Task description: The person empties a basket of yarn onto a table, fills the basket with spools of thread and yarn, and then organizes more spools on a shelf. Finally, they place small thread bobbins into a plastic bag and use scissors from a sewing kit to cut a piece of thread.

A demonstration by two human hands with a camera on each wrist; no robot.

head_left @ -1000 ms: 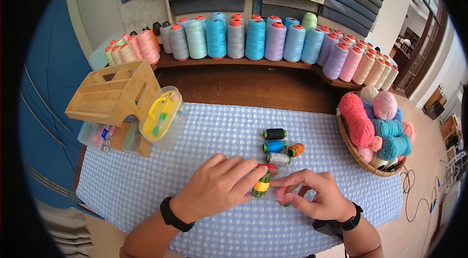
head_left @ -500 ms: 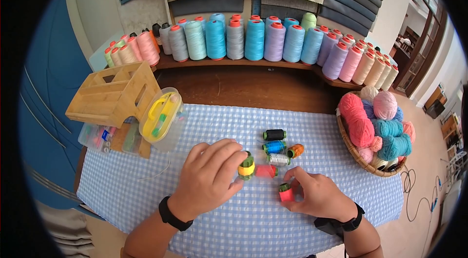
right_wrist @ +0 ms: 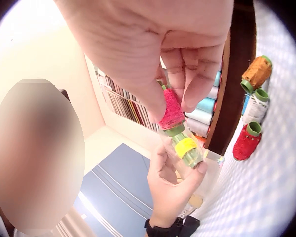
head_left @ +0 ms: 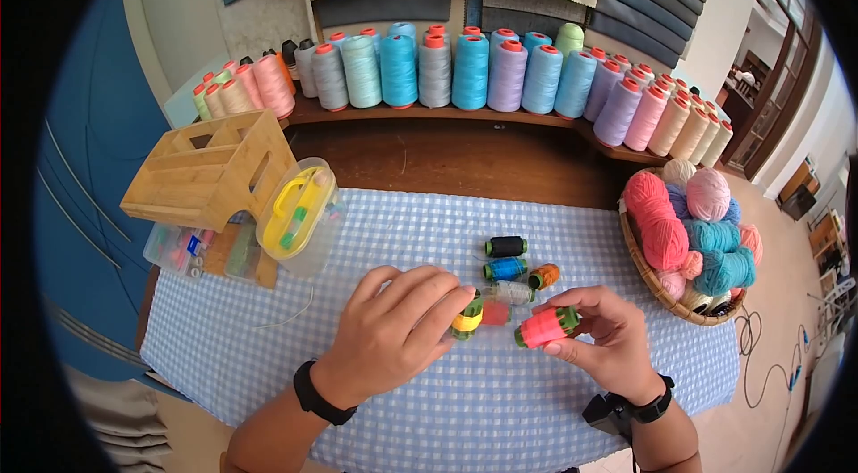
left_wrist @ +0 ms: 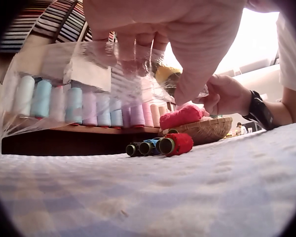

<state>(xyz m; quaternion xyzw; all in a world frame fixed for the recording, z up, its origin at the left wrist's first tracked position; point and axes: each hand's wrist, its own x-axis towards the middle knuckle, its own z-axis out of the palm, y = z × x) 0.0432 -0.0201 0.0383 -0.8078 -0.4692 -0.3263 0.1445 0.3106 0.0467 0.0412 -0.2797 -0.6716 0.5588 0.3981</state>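
Observation:
My right hand (head_left: 608, 343) pinches a spool of pink thread (head_left: 545, 327) with green ends, tilted above the cloth. Just left of it, my left hand (head_left: 393, 321) holds a green spool with a yellow band (head_left: 466, 321), back of the hand upward. Clear plastic film (left_wrist: 84, 69) spreads from the left hand in the left wrist view. The right wrist view has the pink spool's lower end close to the yellow-banded one. Behind the hands lie spools of red (head_left: 497, 313), white (head_left: 514, 293), blue (head_left: 506, 269), black (head_left: 507, 246) and orange thread (head_left: 543, 276).
A wicker basket (head_left: 645, 281) of yarn balls stands at the right of the checked cloth (head_left: 411, 419). On the left are a wooden organizer (head_left: 192, 187) and a clear box with a yellow tray (head_left: 295, 205). Large thread cones line the shelf (head_left: 384, 114) behind.
The pink spool has come up off the cloth in my right hand and turned more level. My left hand with the yellow-banded spool shifted left, then back slightly right.

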